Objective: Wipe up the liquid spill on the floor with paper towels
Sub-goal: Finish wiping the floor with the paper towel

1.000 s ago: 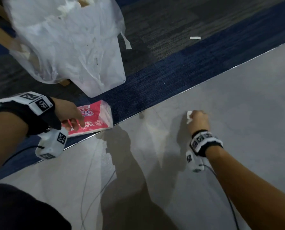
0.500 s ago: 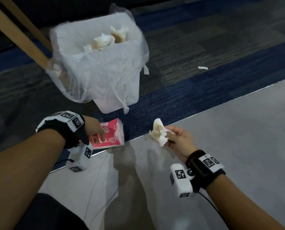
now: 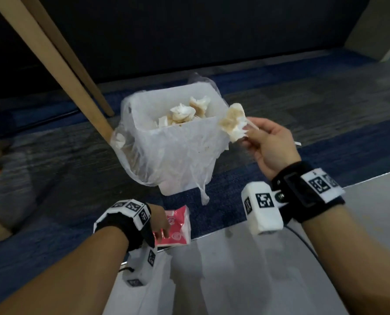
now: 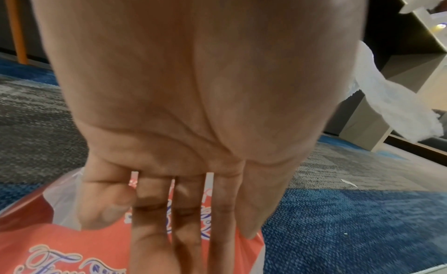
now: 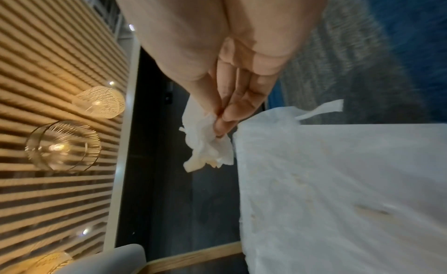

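My right hand [image 3: 266, 142] pinches a crumpled, brown-stained paper towel [image 3: 233, 125] at the right rim of the white bin [image 3: 178, 142]; in the right wrist view the towel [image 5: 205, 144] hangs from my fingertips [image 5: 225, 123] beside the bin's plastic liner [image 5: 338, 182]. The bin holds several used towels [image 3: 185, 112]. My left hand [image 3: 161, 220] rests flat with straight fingers on a pink paper towel pack [image 3: 178, 226] lying on the carpet edge; in the left wrist view the fingers [image 4: 169, 220] lie across the pack [image 4: 60, 245].
Wooden table legs [image 3: 60, 64] slant down left of the bin. Blue and grey carpet [image 3: 53, 178] meets the smooth grey floor [image 3: 235, 280] along a metal strip. A wrist-camera cable [image 3: 303, 242] trails over the floor.
My right hand lifted the stained towel off the grey floor and carried it up to the bin's rim. The left hand stayed on the pink pack.
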`<move>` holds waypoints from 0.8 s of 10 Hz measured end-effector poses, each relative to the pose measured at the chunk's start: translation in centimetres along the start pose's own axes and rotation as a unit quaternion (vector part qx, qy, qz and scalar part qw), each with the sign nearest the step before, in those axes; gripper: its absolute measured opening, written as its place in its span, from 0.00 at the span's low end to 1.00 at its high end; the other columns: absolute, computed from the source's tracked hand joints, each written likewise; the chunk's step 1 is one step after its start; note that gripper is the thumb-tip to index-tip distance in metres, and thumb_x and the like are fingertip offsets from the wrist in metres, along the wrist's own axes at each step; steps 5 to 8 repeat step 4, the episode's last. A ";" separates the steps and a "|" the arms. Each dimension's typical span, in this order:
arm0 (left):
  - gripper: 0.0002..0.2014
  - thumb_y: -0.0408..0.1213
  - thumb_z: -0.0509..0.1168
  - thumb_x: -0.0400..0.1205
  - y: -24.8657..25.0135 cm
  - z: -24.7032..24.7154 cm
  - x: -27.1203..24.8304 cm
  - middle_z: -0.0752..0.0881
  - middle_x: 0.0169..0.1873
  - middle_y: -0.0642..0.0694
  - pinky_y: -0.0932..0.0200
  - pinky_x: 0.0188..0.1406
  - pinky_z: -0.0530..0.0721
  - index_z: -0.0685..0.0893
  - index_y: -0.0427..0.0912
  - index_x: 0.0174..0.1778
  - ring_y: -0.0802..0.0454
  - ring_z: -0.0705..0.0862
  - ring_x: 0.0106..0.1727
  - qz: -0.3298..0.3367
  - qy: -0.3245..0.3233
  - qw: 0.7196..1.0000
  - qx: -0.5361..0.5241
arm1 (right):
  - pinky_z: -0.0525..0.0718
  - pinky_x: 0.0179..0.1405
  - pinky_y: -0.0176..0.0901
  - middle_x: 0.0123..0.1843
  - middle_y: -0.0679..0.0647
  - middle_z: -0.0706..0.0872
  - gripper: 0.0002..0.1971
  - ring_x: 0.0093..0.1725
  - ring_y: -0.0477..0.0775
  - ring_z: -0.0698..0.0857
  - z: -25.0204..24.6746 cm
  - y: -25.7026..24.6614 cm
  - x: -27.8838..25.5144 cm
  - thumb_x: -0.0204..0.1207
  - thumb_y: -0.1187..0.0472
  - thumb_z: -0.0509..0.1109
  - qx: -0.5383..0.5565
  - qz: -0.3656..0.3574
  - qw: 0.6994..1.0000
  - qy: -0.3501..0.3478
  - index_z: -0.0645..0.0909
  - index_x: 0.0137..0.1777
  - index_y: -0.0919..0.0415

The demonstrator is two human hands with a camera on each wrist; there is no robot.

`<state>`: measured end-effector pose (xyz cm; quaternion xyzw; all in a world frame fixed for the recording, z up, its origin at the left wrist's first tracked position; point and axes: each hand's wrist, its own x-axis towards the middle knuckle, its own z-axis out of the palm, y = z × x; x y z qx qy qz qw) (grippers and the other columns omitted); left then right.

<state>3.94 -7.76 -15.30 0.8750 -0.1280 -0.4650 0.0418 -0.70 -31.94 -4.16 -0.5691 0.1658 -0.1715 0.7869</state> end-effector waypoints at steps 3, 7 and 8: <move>0.18 0.39 0.65 0.81 -0.6 -0.2 -0.1 0.88 0.58 0.42 0.60 0.50 0.85 0.83 0.36 0.65 0.51 0.85 0.43 0.031 0.008 0.999 0.026 | 0.86 0.38 0.39 0.37 0.59 0.89 0.02 0.32 0.51 0.89 7.0 -3.8 7.6 0.73 0.70 0.74 -0.153 -0.075 0.985 0.030 0.85 0.41 0.66; 0.18 0.39 0.63 0.82 -0.2 -0.3 -0.3 0.86 0.63 0.40 0.59 0.52 0.82 0.82 0.36 0.66 0.47 0.86 0.52 0.039 0.025 0.999 0.026 | 0.90 0.43 0.45 0.39 0.58 0.91 0.03 0.35 0.52 0.92 9.9 -3.8 9.0 0.70 0.65 0.79 -0.257 -0.084 0.963 -0.013 0.87 0.42 0.62; 0.18 0.39 0.63 0.82 -0.2 -0.3 -0.3 0.86 0.63 0.40 0.59 0.52 0.82 0.82 0.36 0.66 0.47 0.86 0.52 0.039 0.025 0.999 0.026 | 0.90 0.43 0.45 0.39 0.58 0.91 0.03 0.35 0.52 0.92 9.9 -3.8 9.0 0.70 0.65 0.79 -0.257 -0.084 0.963 -0.013 0.87 0.42 0.62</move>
